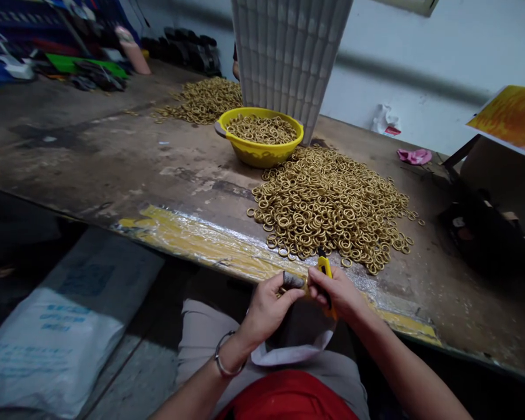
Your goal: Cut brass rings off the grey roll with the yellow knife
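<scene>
My right hand (335, 291) is closed around a yellow utility knife (325, 267), its black end pointing up toward the pile. Its fingertips meet those of my left hand (269, 309) just off the table's front edge. Between them shows a small brass-coloured ring (307, 287), partly hidden, pinched by my left hand. A dark grey sleeve-like piece (293, 280) lies along my left index finger; whether it is worn or held I cannot tell. Beyond both hands spreads a large heap of brass-coloured rings (332, 204). Below them, a white-rimmed container or bag (295, 354) rests at my lap.
A yellow basin (262, 153) full of rings stands behind the heap, against a tall grey ribbed panel (289, 58). Another ring pile (210, 99) lies farther left, near a person's partly hidden arm. A white sack (65, 326) is on the floor; a pink cloth (415, 156) lies right.
</scene>
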Tool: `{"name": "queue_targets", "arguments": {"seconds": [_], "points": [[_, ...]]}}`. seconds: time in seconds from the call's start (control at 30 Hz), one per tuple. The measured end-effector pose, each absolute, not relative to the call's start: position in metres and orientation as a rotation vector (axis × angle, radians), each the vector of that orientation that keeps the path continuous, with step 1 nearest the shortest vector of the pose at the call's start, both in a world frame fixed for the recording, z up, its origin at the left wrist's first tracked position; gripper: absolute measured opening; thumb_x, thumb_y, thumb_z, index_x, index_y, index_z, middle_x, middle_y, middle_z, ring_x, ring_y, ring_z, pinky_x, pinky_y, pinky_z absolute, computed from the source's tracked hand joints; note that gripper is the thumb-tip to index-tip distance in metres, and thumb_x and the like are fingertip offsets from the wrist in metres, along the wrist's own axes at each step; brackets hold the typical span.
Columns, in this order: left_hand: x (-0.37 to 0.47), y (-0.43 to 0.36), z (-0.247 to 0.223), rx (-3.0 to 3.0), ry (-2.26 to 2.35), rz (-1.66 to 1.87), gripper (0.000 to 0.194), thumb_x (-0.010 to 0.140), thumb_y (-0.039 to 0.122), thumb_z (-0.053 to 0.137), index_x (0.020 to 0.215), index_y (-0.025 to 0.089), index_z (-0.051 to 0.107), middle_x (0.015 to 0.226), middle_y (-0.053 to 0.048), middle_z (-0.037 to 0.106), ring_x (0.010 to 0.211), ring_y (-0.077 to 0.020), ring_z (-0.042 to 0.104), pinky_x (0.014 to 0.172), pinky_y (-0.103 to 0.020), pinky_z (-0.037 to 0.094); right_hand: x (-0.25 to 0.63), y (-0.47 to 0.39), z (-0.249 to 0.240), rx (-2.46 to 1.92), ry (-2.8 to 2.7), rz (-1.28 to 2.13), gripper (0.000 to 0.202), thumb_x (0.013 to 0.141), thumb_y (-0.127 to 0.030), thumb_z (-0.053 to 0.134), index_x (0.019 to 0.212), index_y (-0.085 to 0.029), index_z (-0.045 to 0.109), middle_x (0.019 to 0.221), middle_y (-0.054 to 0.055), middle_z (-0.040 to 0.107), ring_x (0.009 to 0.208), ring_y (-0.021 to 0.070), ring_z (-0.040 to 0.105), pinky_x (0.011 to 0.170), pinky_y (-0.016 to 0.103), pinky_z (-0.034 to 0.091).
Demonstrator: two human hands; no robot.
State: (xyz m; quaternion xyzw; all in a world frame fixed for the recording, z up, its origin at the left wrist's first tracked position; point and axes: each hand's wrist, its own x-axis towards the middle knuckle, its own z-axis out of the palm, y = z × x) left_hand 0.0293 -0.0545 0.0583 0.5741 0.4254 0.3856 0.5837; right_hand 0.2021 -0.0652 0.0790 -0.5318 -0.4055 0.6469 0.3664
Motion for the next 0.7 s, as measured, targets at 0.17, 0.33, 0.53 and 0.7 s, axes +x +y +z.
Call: {"name": "queue_targets", "arguments": {"seconds": [0.17,0.33,0.53,0.7], "points": [[0.03,-0.054,0.049,0.922,0.852,0.776,0.027,0.074,0.038,0.071,0.072,0.014,0.059,0.051,0.006,0.045,0.04,-0.0051,0.033,0.038,-0.018,0.027,0.205,-0.072,0.078,-1.538,-1.307,1.31,0.045,0.084,-0.059,0.056,0.064,-0.018,0.05,0.052,-0.005,0.042,0.045,0.0071,0.034,0.042,0.02,0.027],[0.031,-0.054,0.048,0.814,0.8,0.751,0.032,0.069,0.038,0.077,0.077,0.011,0.062,0.058,0.003,0.049,0.046,-0.0053,0.037,0.038,-0.016,0.027,0.205,-0.083,0.074,-1.612,-1.584,0.981,0.038,0.09,-0.045,0.048,0.062,-0.019,0.048,0.059,-0.003,0.043,0.055,0.0105,0.038,0.053,0.022,0.03],[0.031,-0.053,0.048,0.873,0.84,0.782,0.036,0.069,0.043,0.077,0.074,0.012,0.061,0.057,0.004,0.048,0.047,-0.0056,0.038,0.039,-0.016,0.029,0.203,-0.098,0.076,-1.8,-2.028,0.543,0.015,0.075,-0.008,0.046,0.079,-0.02,0.055,0.071,0.002,0.06,0.064,0.0143,0.051,0.061,0.023,0.031],[0.027,-0.054,0.045,1.065,0.904,0.788,0.034,0.074,0.044,0.071,0.073,0.013,0.06,0.053,0.005,0.046,0.041,-0.0056,0.037,0.039,-0.017,0.028,0.203,-0.099,0.074,-1.878,-2.2,0.395,0.021,0.071,-0.004,0.046,0.081,-0.019,0.057,0.077,0.004,0.065,0.068,0.0159,0.056,0.062,0.025,0.031]]}}
